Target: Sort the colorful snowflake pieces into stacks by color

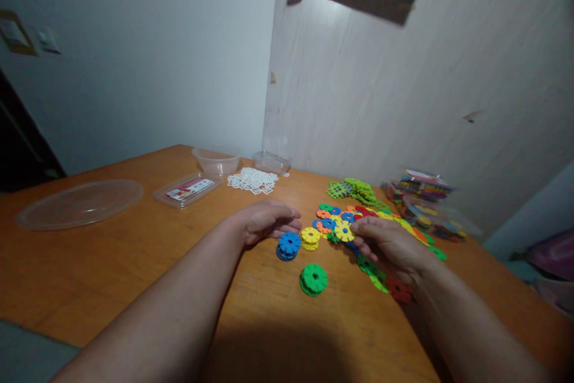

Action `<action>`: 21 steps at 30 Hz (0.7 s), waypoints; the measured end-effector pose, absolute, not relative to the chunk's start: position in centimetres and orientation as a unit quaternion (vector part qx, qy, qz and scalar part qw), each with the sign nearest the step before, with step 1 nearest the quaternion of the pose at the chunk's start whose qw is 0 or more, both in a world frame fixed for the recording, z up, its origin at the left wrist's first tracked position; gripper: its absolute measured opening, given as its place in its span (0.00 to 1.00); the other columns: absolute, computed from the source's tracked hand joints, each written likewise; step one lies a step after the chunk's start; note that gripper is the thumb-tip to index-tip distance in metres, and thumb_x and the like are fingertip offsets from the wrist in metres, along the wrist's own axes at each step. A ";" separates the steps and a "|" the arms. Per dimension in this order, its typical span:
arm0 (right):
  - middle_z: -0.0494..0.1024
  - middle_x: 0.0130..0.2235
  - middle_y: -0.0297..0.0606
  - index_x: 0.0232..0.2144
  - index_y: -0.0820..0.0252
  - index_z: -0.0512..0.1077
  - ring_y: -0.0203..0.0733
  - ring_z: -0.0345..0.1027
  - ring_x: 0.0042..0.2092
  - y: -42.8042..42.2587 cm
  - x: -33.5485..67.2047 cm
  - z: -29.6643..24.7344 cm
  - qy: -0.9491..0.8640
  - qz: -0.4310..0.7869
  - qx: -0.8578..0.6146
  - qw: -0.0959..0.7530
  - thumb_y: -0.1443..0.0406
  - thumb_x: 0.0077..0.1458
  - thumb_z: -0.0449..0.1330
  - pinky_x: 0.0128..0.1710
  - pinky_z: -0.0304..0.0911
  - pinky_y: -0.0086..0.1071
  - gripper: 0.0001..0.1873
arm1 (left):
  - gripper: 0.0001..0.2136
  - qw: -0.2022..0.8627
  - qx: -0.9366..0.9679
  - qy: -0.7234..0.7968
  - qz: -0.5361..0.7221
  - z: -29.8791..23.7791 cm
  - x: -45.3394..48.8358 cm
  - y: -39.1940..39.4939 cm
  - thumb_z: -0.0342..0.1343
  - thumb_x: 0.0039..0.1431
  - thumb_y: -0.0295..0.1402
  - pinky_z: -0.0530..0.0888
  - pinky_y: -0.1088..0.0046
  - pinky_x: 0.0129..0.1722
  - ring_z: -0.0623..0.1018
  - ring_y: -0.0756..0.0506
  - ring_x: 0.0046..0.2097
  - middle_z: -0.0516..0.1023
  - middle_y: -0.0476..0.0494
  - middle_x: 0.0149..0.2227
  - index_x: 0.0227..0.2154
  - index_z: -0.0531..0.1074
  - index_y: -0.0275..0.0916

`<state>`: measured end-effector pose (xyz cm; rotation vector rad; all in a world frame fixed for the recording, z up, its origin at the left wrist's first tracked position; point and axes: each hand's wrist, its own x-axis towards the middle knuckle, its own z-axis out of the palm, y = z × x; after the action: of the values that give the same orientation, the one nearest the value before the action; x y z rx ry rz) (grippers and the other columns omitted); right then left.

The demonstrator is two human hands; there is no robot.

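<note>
Both hands rest low over a wooden worktop (112, 263) scattered with slotted plastic discs. The left hand (269, 221) lies palm down, its fingers loosely curved and spread with nothing visible in them, the tips just beside a blue stack (289, 245). The right hand (390, 245) has thumb and forefinger drawn together on the rim of a yellow disc (344, 232), which lies at the near edge of the loose heap (354, 215) of mixed colours (whether it is off the wood or flat on it cannot be told). A yellow stack (310, 238) stands just beside the blue one, and a green stack (314, 279) sits apart, nearer the person. The discs look light, thin and stiff, and would likely skate on the smooth wood if pushed from above. The notched rim seems the best place to pinch one, edge-on between two fingertips. Farther back are white pieces (252, 180), green squares (354, 189), a clear tub (216, 161), a labelled lid (186, 189) and a large round lid (81, 202).
</note>
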<state>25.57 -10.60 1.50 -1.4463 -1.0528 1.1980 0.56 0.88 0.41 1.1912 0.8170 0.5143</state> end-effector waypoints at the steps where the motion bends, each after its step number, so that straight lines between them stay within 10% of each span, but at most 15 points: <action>1: 0.71 0.21 0.33 0.24 0.60 0.66 0.29 0.59 0.19 -10.3 24.6 1.3 -0.418 0.508 -0.577 0.484 0.62 0.48 0.64 0.14 0.51 0.22 0.10 | 0.16 0.719 0.541 0.369 0.232 0.4 0.6 0.9 0.65 0.47 0.37 0.72 0.78 0.30 0.78 0.50 0.33 0.81 0.36 0.38 0.36 0.76 0.32; 21: 0.75 0.24 0.38 0.31 0.65 0.69 0.30 0.66 0.22 -9.0 20.4 -0.6 -0.358 0.596 -0.536 0.478 0.68 0.51 0.62 0.20 0.63 0.21 0.05 | 0.17 0.725 0.548 0.348 0.230 0.5 0.4 0.8 0.64 0.47 0.38 0.75 0.76 0.33 0.81 0.46 0.36 0.82 0.35 0.39 0.39 0.76 0.34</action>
<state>20.42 -9.03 -0.61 -1.3096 -0.8746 1.4560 0.39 0.78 0.45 1.2079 0.7681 0.5076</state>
